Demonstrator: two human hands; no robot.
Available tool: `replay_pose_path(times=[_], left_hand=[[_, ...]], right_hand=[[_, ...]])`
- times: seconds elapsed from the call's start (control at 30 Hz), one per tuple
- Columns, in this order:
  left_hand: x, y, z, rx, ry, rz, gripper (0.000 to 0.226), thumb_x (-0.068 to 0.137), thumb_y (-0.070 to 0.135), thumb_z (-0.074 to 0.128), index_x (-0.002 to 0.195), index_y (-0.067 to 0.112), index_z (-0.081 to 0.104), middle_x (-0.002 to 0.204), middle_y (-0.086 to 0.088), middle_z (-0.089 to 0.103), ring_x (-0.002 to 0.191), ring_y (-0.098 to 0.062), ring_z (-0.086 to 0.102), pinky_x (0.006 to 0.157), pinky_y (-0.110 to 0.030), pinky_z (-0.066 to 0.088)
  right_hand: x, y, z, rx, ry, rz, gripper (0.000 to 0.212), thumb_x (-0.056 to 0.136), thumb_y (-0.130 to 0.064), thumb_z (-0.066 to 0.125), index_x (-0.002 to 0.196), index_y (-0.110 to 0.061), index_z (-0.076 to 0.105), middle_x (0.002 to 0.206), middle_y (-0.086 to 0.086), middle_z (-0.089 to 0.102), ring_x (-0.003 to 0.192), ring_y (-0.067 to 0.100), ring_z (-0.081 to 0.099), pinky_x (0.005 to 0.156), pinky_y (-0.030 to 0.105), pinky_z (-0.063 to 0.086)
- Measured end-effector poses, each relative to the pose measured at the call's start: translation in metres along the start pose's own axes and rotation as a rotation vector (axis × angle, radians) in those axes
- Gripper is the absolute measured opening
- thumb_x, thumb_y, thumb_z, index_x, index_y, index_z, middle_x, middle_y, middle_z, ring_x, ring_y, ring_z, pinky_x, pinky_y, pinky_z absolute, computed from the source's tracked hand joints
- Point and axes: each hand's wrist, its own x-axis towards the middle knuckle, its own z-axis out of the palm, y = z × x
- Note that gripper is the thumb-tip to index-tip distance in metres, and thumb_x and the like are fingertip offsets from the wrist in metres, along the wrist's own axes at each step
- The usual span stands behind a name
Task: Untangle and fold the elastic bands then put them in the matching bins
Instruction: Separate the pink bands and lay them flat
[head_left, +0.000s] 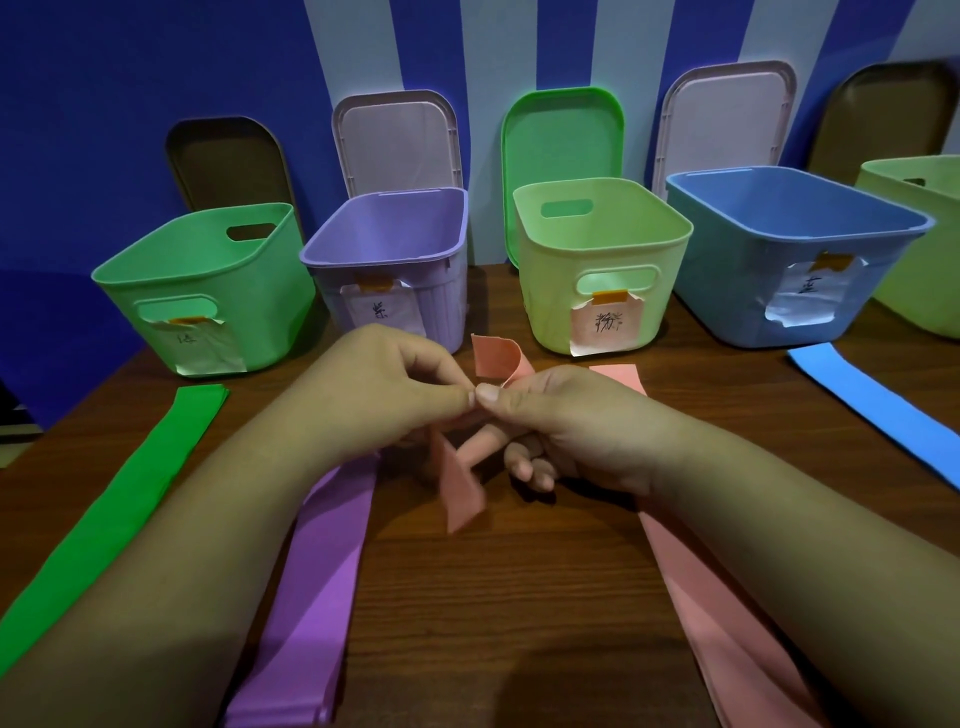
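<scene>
Untangling step, looks like: the pink band (500, 357) is pinched where it seems twisted, by the left hand (384, 384) and right hand (561, 415), just above the counter (493, 597). Next, the twist must be teased loose before any folding.

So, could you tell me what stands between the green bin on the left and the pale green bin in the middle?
The head view shows the purple bin standing between the green bin and the pale green bin, all three open-topped.
</scene>
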Motion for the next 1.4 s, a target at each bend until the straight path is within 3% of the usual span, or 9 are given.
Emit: replay_pose_path(times=[0.27, 0.5, 0.6, 0.7, 0.83, 1.03, 1.2, 1.33, 1.4], left_hand=[[0.001, 0.0, 0.005, -0.049, 0.014, -0.037, 0.007, 0.088, 0.026, 0.081, 0.082, 0.026, 0.084, 0.077, 0.004, 0.079, 0.07, -0.015, 0.072, 0.073, -0.037, 0.062], [0.002, -0.003, 0.008, -0.076, 0.06, -0.028, 0.013, 0.086, 0.034, 0.085, 0.077, 0.025, 0.083, 0.07, 0.006, 0.076, 0.066, -0.007, 0.066, 0.07, -0.033, 0.054], [0.001, -0.001, 0.008, -0.052, 0.04, -0.008, 0.013, 0.088, 0.031, 0.082, 0.079, 0.022, 0.083, 0.076, 0.003, 0.078, 0.074, -0.016, 0.073, 0.073, -0.036, 0.057], [0.001, -0.001, 0.01, -0.03, 0.035, 0.019, 0.011, 0.09, 0.026, 0.08, 0.079, 0.023, 0.082, 0.073, 0.003, 0.077, 0.065, -0.008, 0.069, 0.063, -0.03, 0.053], [0.004, -0.004, 0.014, -0.008, 0.085, 0.07, 0.012, 0.089, 0.023, 0.082, 0.078, 0.027, 0.082, 0.079, 0.008, 0.076, 0.062, -0.001, 0.066, 0.056, -0.017, 0.046], [0.007, -0.006, 0.017, 0.1, 0.134, 0.183, 0.012, 0.089, 0.024, 0.082, 0.08, 0.033, 0.082, 0.092, 0.013, 0.073, 0.083, -0.004, 0.071, 0.067, -0.025, 0.056], [0.007, -0.005, 0.022, 0.038, 0.229, 0.13, 0.014, 0.09, 0.021, 0.081, 0.079, 0.028, 0.081, 0.074, 0.016, 0.072, 0.06, 0.003, 0.063, 0.051, -0.011, 0.043], [0.013, -0.008, 0.019, -0.051, 0.383, 0.057, 0.013, 0.092, 0.023, 0.068, 0.081, 0.026, 0.075, 0.073, 0.009, 0.074, 0.069, -0.009, 0.069, 0.069, -0.034, 0.058], [0.014, -0.007, 0.018, -0.015, 0.442, 0.032, 0.016, 0.101, 0.027, 0.058, 0.088, 0.026, 0.068, 0.081, 0.005, 0.071, 0.078, -0.011, 0.068, 0.071, -0.035, 0.056]], right_hand=[[-0.004, -0.004, 0.002, -0.044, 0.004, -0.013, 0.047, 0.11, -0.031, 0.056, 0.127, 0.012, 0.065, 0.11, 0.014, 0.081, 0.062, 0.011, 0.059, 0.051, 0.02, 0.047], [-0.008, -0.008, 0.005, -0.07, 0.037, 0.0, 0.036, 0.113, -0.02, 0.051, 0.123, 0.011, 0.067, 0.081, 0.0, 0.081, 0.057, 0.006, 0.057, 0.051, 0.018, 0.045], [-0.007, -0.008, 0.006, -0.058, 0.058, 0.021, 0.034, 0.112, -0.018, 0.05, 0.127, 0.008, 0.066, 0.095, 0.01, 0.083, 0.058, 0.009, 0.059, 0.05, 0.02, 0.046], [-0.006, -0.009, 0.006, -0.046, 0.071, 0.046, 0.034, 0.111, -0.018, 0.05, 0.129, 0.007, 0.066, 0.109, 0.021, 0.08, 0.058, 0.014, 0.06, 0.049, 0.022, 0.046], [-0.007, -0.012, 0.007, -0.033, 0.098, 0.106, 0.034, 0.11, -0.023, 0.052, 0.123, 0.003, 0.069, 0.102, 0.02, 0.081, 0.053, 0.013, 0.059, 0.042, 0.02, 0.044], [-0.009, -0.016, 0.008, 0.076, 0.194, 0.152, 0.026, 0.106, -0.02, 0.058, 0.116, -0.002, 0.074, 0.089, 0.012, 0.081, 0.053, 0.01, 0.056, 0.042, 0.019, 0.039], [-0.007, -0.018, 0.01, 0.04, 0.222, 0.146, 0.023, 0.103, -0.022, 0.057, 0.103, -0.007, 0.075, 0.084, 0.009, 0.077, 0.054, 0.013, 0.052, 0.043, 0.022, 0.038], [-0.006, -0.019, 0.012, -0.097, 0.314, 0.159, 0.022, 0.091, -0.015, 0.057, 0.092, -0.004, 0.077, 0.076, 0.013, 0.069, 0.052, 0.017, 0.051, 0.045, 0.026, 0.039], [-0.006, -0.018, 0.011, -0.117, 0.386, 0.178, 0.022, 0.089, -0.014, 0.056, 0.088, -0.004, 0.076, 0.073, 0.012, 0.069, 0.051, 0.015, 0.051, 0.044, 0.025, 0.039]])
